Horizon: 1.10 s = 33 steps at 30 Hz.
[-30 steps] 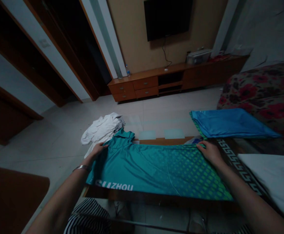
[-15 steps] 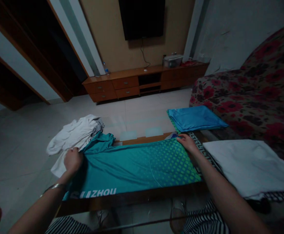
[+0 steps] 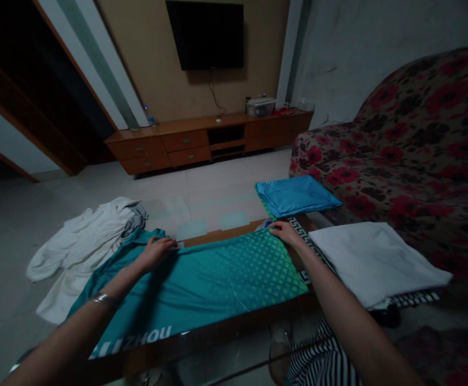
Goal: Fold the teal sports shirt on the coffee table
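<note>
A teal sports shirt (image 3: 201, 284) with a green dotted hem and white lettering lies spread across a low glass-topped table. At the hem's far corner my right hand (image 3: 284, 232) pinches the cloth between thumb and fingers. My left hand (image 3: 158, 253) is at the shirt's far edge, left of the middle, its fingers bent together on the fabric; the fingertips are partly hidden. Left of the shirt, a heap of white clothes (image 3: 84, 241) touches its bunched end.
To the right lie a folded blue garment (image 3: 298, 195) and a folded white garment (image 3: 370, 262). A flowered sofa (image 3: 378, 153) stands beyond them. Across the floor, a wooden TV cabinet (image 3: 185, 140) runs below a wall television (image 3: 207, 35).
My left hand has moved from the shirt's left end to its far edge, nearer the middle. My right hand stays at the hem corner. The view has turned slightly right.
</note>
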### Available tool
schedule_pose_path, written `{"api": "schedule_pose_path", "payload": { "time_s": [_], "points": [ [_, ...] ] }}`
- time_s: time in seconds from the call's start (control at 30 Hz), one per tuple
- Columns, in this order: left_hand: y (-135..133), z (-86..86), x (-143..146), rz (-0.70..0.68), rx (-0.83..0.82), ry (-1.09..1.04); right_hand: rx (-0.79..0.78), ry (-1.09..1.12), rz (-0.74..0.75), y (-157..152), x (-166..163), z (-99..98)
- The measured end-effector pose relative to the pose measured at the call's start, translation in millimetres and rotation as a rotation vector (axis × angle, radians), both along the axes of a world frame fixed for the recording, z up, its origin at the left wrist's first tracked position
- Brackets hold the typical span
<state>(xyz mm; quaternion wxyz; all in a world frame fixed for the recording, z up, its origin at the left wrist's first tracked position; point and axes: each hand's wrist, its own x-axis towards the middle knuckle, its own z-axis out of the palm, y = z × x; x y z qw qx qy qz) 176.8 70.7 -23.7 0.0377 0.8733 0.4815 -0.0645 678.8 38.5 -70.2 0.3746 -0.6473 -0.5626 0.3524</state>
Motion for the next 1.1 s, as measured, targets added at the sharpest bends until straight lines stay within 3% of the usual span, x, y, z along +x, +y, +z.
{"api": "schedule_pose_path", "payload": {
  "time_s": [0.17, 0.33, 0.47, 0.6, 0.77, 0.9, 0.97, 1.1],
  "points": [
    [10.2, 5.4, -11.5, 0.04, -0.038, 0.064, 0.035, -0.073, -0.083, 8.0, 0.6, -6.1],
    [7.0, 3.9, -15.0, 0.147, -0.03, 0.085, 0.005, -0.247, -0.258, 10.0, -2.8, -10.6],
    [-1.7, 4.0, -7.5, 0.181, 0.031, 0.158, -0.045, -0.476, -0.338, 6.2, -18.5, -6.3],
    [-15.2, 1.8, 2.8, 0.191, 0.166, 0.163, -0.051, -0.606, -0.327, 1.5, -31.1, 3.2],
    [-56.0, -6.6, 9.3, 0.23, 0.414, -0.015, -0.03, -0.562, -0.27, -20.6, -15.6, 23.3],
    [-103.3, -18.2, -1.3, 0.214, 0.407, -0.086, -0.01, -0.663, -0.229, -68.2, -10.7, 36.4],
    [-126.3, -25.9, -7.6, 0.195, 0.372, -0.087, 0.079, -0.735, -0.175, -93.5, -24.7, 34.3],
    [-160.4, -41.6, -17.4, 0.163, 0.288, -0.079, 0.289, -0.849, 0.129, -124.1, -62.6, 10.1]
  ]
}}
